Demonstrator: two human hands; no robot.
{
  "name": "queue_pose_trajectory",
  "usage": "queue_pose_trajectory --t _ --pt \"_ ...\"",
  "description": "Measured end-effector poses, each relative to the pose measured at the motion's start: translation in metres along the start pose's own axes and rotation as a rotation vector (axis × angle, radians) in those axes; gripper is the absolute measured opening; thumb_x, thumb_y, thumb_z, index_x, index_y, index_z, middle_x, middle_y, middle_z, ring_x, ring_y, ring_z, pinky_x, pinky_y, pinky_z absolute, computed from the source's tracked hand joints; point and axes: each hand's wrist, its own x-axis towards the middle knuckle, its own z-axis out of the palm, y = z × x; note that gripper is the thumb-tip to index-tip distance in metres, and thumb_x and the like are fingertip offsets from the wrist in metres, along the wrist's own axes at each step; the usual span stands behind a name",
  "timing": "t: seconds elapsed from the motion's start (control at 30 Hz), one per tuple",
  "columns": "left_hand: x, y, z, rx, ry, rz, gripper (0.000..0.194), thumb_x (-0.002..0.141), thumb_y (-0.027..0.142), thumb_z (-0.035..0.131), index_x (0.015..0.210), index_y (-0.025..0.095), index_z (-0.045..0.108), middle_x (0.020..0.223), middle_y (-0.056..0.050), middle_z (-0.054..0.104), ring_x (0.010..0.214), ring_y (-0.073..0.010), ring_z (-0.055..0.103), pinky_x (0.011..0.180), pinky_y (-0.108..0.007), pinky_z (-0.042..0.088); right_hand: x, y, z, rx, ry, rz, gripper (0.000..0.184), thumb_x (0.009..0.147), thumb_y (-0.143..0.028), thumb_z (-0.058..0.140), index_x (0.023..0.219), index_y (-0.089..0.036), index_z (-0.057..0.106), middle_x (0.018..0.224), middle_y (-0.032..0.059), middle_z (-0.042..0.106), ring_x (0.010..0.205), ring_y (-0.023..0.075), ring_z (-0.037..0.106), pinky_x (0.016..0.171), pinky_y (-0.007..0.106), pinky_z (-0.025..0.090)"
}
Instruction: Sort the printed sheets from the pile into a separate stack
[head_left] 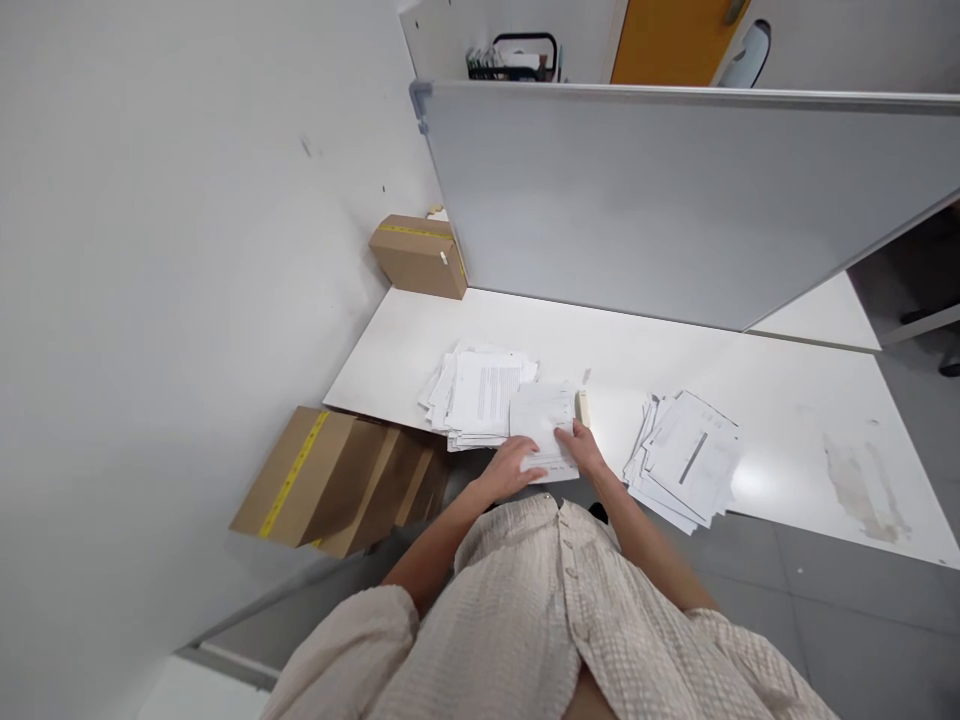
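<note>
Between my hands is a small stack of white paper sheets [541, 408] at the table's front edge, its lower part overhanging. My left hand [513, 468] curls round the stack's lower left side. My right hand [580, 448] grips its right edge, thumb on top. Just above my right hand lies a small cream-coloured block-like object [583, 405] whose kind I cannot make out. Left of the sheets is a pile of printed papers [486, 392], touching or partly under them. Another loose paper pile [690, 455] spreads to the right, some sheets reaching past the front edge.
The white table [780, 400] runs along a grey-white partition panel [637, 200]. A cardboard box [416, 258] with yellow tape stands at its far left corner. More cardboard boxes [300, 480] stand left of the table, against the wall [187, 250].
</note>
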Motion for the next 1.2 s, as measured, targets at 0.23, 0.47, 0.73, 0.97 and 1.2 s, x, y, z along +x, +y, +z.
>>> queue_pose_trajectory --t 0.23,0.47,0.73,0.97,1.2 --pt "0.029 -0.022 -0.020 -0.674 0.246 -0.474 0.056 0.067 0.041 0.062 0.113 0.014 0.046 0.104 -0.014 0.056 0.094 -0.0209 0.054 0.081 -0.036 0.042 -0.026 -0.014 -0.021 -0.013 -0.065 -0.126 0.036 0.067 -0.044 0.058 0.093 -0.019 0.061 0.092 0.0042 0.065 0.085 0.0222 0.058 0.074 0.034 0.046" --pt "0.056 0.010 -0.020 -0.823 0.236 -0.304 0.033 0.065 0.039 0.063 0.083 0.012 0.062 0.076 -0.004 0.064 0.075 -0.0168 0.058 0.072 -0.031 0.045 -0.031 -0.010 -0.040 -0.002 0.074 -0.208 0.032 0.067 -0.042 0.058 0.089 -0.019 0.060 0.090 0.0045 0.064 0.084 0.0207 0.056 0.075 0.034 0.044" --pt "0.058 0.021 0.010 -0.575 0.141 -0.139 0.027 0.074 0.035 0.055 0.093 0.017 0.061 0.098 -0.007 0.061 0.093 -0.0182 0.055 0.082 -0.031 0.041 -0.033 0.006 -0.063 -0.074 0.189 -0.231 0.026 0.068 -0.040 0.057 0.084 -0.019 0.059 0.094 0.0061 0.062 0.083 0.0181 0.055 0.074 0.032 0.042" --pt "0.064 0.013 0.022 -0.536 0.113 -0.151 0.035 0.080 0.040 0.045 0.105 0.017 0.052 0.099 -0.007 0.058 0.086 -0.0149 0.054 0.074 -0.026 0.041 -0.027 0.014 -0.062 -0.083 0.203 -0.247 0.029 0.073 -0.038 0.051 0.092 -0.017 0.057 0.094 0.0064 0.062 0.084 0.0193 0.055 0.076 0.033 0.041" --pt "0.066 0.015 0.016 -0.462 0.115 -0.178 0.033 0.081 0.042 0.042 0.099 0.015 0.051 0.058 0.004 0.044 0.053 -0.0080 0.041 0.053 -0.020 0.034 -0.021 0.020 -0.064 -0.084 0.194 -0.242 0.026 0.071 -0.035 0.054 0.090 -0.018 0.058 0.093 0.0051 0.062 0.084 0.0184 0.055 0.075 0.031 0.042"
